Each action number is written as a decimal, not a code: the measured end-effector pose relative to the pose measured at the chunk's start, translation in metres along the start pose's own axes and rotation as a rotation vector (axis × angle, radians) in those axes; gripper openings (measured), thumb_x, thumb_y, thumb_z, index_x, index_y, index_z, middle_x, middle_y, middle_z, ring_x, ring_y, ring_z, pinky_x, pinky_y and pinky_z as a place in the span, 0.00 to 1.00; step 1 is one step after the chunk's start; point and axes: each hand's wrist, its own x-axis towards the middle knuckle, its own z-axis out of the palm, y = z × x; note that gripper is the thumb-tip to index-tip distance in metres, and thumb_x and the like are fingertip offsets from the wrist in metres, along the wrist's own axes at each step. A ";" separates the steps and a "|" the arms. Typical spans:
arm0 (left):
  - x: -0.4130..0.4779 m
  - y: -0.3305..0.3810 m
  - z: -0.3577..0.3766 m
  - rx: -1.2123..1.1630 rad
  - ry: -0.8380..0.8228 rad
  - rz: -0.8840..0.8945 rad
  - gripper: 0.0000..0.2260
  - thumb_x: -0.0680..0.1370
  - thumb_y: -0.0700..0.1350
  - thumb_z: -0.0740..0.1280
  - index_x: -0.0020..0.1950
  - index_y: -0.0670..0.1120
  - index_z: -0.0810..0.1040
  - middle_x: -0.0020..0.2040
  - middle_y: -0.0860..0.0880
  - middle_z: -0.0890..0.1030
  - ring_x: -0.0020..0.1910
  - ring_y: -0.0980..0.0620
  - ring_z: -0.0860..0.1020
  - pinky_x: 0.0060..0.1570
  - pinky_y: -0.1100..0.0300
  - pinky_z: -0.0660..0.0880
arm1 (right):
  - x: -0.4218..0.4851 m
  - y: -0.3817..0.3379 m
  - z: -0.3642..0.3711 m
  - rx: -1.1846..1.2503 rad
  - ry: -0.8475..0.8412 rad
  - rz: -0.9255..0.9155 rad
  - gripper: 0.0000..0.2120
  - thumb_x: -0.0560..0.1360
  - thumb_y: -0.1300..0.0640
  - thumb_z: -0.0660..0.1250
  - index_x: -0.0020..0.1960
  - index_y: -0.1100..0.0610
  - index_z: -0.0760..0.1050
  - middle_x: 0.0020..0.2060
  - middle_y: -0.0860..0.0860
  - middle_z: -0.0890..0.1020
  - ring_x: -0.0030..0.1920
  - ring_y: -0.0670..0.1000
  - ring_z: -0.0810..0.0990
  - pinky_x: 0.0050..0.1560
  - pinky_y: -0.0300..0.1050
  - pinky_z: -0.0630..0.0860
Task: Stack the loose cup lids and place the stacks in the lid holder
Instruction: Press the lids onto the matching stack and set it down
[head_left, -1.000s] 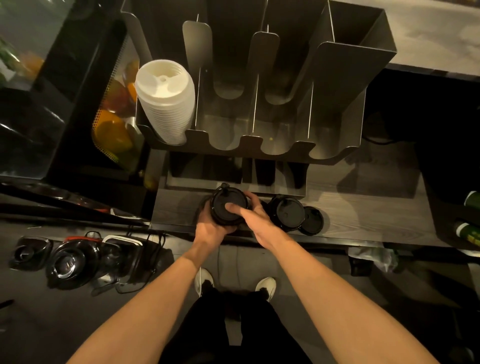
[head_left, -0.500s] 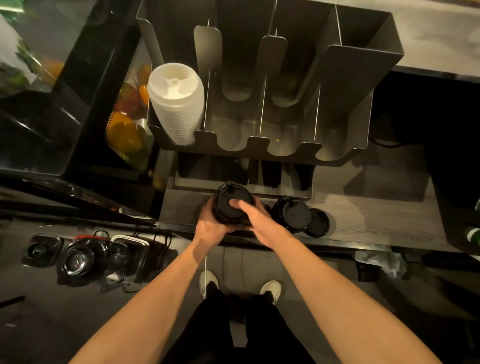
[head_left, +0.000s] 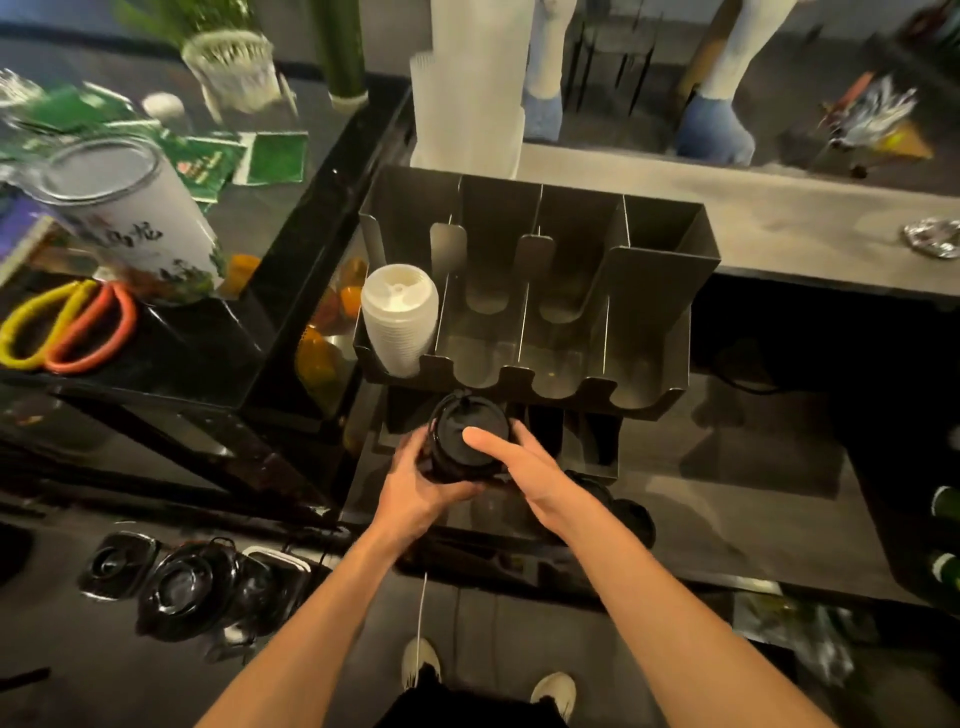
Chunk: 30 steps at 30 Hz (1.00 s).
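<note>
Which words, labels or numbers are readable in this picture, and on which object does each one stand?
White canister: dark brush-style characters, too blurred to read.
Green packets: red mark and small print, too blurred to read.
No text shows on the black lids or lid holder.
</note>
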 end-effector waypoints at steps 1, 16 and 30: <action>-0.001 0.011 -0.003 0.000 0.002 0.028 0.40 0.61 0.52 0.85 0.70 0.56 0.72 0.67 0.54 0.74 0.62 0.61 0.74 0.63 0.61 0.72 | -0.005 -0.010 0.000 -0.002 0.000 -0.027 0.32 0.69 0.44 0.78 0.68 0.50 0.72 0.61 0.49 0.80 0.60 0.49 0.79 0.60 0.46 0.78; 0.027 0.141 -0.031 0.110 0.064 0.416 0.38 0.66 0.51 0.83 0.70 0.60 0.68 0.63 0.63 0.76 0.64 0.67 0.73 0.65 0.63 0.72 | -0.039 -0.133 0.002 0.001 0.065 -0.302 0.28 0.70 0.42 0.76 0.66 0.48 0.74 0.58 0.48 0.82 0.60 0.49 0.79 0.53 0.44 0.77; 0.075 0.162 -0.020 0.343 0.051 0.385 0.40 0.64 0.56 0.82 0.70 0.52 0.66 0.64 0.54 0.78 0.65 0.53 0.77 0.64 0.52 0.77 | 0.001 -0.163 -0.003 -0.044 0.188 -0.161 0.37 0.71 0.38 0.73 0.73 0.53 0.65 0.63 0.51 0.75 0.60 0.52 0.75 0.51 0.45 0.76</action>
